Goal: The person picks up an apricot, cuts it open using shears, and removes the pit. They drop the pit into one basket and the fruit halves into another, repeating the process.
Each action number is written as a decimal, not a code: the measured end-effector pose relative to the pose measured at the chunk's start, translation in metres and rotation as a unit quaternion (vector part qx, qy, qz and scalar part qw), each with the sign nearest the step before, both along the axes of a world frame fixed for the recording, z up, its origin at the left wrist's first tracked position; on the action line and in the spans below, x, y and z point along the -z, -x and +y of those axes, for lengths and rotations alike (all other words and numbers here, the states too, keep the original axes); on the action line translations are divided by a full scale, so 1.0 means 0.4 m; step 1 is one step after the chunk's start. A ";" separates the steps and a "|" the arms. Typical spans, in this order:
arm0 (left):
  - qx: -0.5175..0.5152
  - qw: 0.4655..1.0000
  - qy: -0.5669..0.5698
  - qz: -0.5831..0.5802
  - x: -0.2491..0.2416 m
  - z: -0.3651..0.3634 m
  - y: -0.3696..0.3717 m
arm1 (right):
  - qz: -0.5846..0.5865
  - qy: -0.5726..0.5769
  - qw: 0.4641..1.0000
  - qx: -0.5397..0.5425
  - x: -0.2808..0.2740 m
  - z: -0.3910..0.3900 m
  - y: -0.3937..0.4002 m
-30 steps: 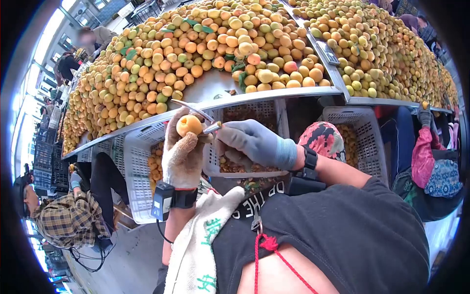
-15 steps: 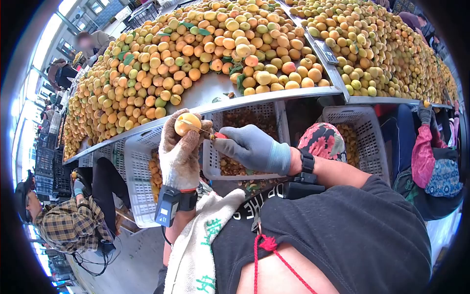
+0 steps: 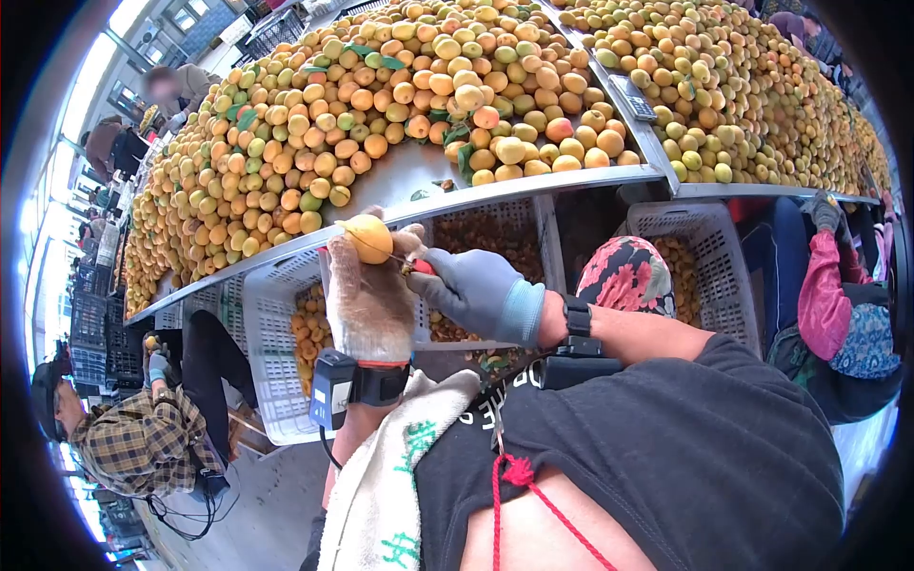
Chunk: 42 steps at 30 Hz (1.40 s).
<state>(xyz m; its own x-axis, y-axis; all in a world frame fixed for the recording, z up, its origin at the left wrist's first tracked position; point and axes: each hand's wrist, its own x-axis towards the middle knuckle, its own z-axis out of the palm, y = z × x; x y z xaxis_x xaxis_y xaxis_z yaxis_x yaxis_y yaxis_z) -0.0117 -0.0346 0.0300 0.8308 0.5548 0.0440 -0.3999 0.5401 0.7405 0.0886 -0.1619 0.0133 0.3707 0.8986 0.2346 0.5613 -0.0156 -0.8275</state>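
Observation:
My left hand (image 3: 373, 285), in a worn white and brown glove, holds up a yellow-orange apricot (image 3: 369, 239) in its fingers. In a grey-blue glove, my right hand (image 3: 476, 288) grips a small tool by its red handle (image 3: 422, 267). The tool's thin metal part reaches to the apricot; whether it is in the flesh I cannot tell. Both hands are over the crates, just below the metal table edge (image 3: 457, 200). Beyond that edge lies a large heap of apricots (image 3: 314, 133) with a few green leaves.
A white crate (image 3: 276, 419) with cut fruit stands at left, another crate (image 3: 545, 238) beneath the hands, and a third (image 3: 733, 285) at right. A person in plaid (image 3: 143, 438) sits at left; a person in a pink sleeve (image 3: 824, 305) at right. A dark device (image 3: 632, 97) lies on the divider.
My left hand has turned and shifted slightly right with the apricot, showing more of its back. My right hand has moved slightly left and still grips the tool.

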 end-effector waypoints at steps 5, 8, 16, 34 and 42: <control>-0.095 0.993 0.014 0.073 0.018 -0.010 -0.018 | -0.038 0.022 0.999 0.024 -0.009 -0.002 -0.011; -0.076 0.995 -0.050 0.030 0.032 0.004 -0.020 | -0.032 0.063 0.997 0.031 0.014 0.002 -0.012; -0.116 0.959 -0.199 0.164 0.027 -0.025 -0.024 | -0.013 0.042 0.998 0.047 0.033 0.006 -0.015; -0.052 0.988 0.113 0.094 0.059 -0.013 -0.016 | -0.015 0.014 0.999 0.028 0.042 0.019 -0.010; -0.069 0.992 0.003 0.106 0.058 0.037 0.021 | 0.123 -0.040 0.991 0.021 -0.022 -0.039 -0.013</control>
<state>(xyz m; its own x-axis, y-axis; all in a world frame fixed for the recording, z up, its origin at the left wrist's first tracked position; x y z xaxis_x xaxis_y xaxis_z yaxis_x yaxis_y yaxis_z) -0.0201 -0.0198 0.0069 0.7372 0.6636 -0.1270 -0.3067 0.4961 0.8123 0.0937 -0.1775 0.0220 0.4631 0.8628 0.2027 0.3423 0.0369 -0.9389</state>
